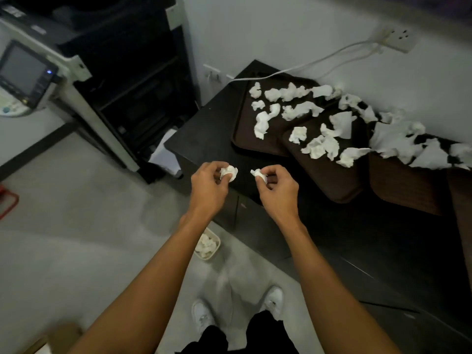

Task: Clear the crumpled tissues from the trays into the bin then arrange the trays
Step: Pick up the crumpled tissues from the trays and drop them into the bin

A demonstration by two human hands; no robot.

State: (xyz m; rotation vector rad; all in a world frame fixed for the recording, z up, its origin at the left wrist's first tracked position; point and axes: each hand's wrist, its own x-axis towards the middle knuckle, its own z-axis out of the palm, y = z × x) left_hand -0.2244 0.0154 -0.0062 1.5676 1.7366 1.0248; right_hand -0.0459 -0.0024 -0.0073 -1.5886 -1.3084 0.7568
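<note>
Several brown trays lie in an overlapping row on a dark cabinet top (204, 139); the leftmost tray (245, 139) and the one beside it (332, 180) carry several crumpled white tissues (293, 111). My left hand (208, 185) pinches one crumpled tissue (229, 172). My right hand (277, 187) pinches another small tissue (259, 173). Both hands hover over the cabinet's front left corner. A small cream bin (207, 244) stands on the floor below, partly hidden by my left forearm, with tissues inside.
A large copier (76, 72) stands to the left of the cabinet. A white cable (306, 65) runs from a wall socket (398, 38) down behind the trays. My white shoes (273, 300) are on the grey floor. A red object (6, 203) sits at far left.
</note>
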